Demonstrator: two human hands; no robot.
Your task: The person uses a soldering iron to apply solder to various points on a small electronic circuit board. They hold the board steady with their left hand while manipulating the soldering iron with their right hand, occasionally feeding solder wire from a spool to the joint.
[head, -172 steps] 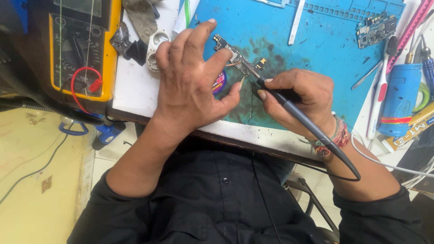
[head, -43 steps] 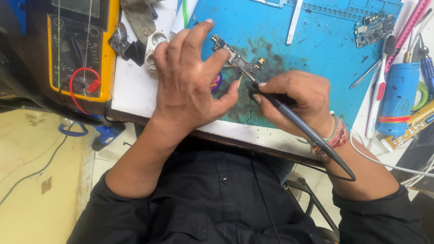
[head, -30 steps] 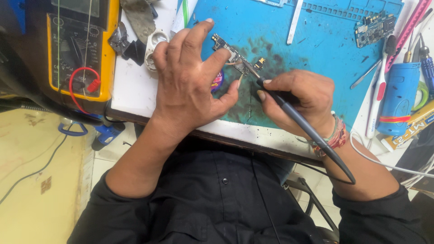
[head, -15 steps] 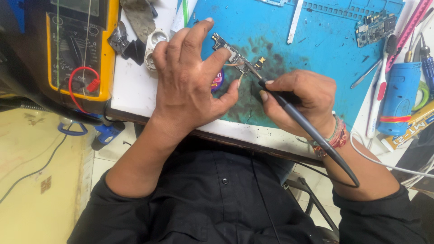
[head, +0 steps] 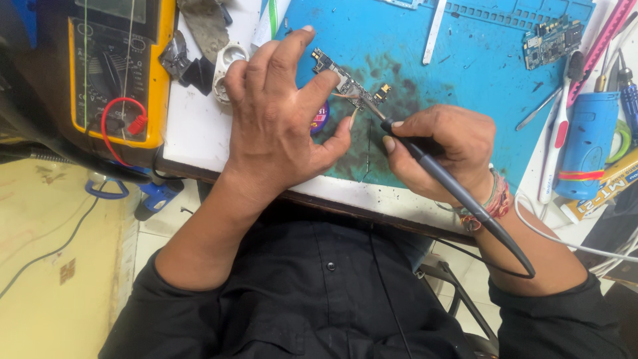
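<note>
The small circuit board (head: 347,84) lies flat on the blue work mat (head: 465,73), at the 12 o'clock side of both hands. Judged from its look, it is light, thin, stiff and fragile: a narrow bare board with tiny components and a short gold-tipped tail at its 3 o'clock end. It is best held by its bare edges or pinned down at 1 end, not pressed on the component faces, since such a light part would slide on the mat if left unrestrained.

The left hand (head: 276,126) rests over the mat with its fingers spread. 1 fingertip (head: 325,76) presses on the board's 9 o'clock half and holds it against the mat; the thumb lies just beside the board at its 6 o'clock side. The remaining fingers are extended and grip nothing.

The right hand (head: 442,153) is clenched around the black soldering iron (head: 452,186) in a pen grip, close to the tip. The tip points toward 10 o'clock and meets the board near its 3 o'clock end, just beside the left thumb. The iron's handle and cord trail toward 5 o'clock across the wrist.

A yellow multimeter (head: 116,73) sits on the counter (head: 193,133) at 9 o'clock, well apart. A second circuit board (head: 546,41) lies at 2 o'clock.
</note>
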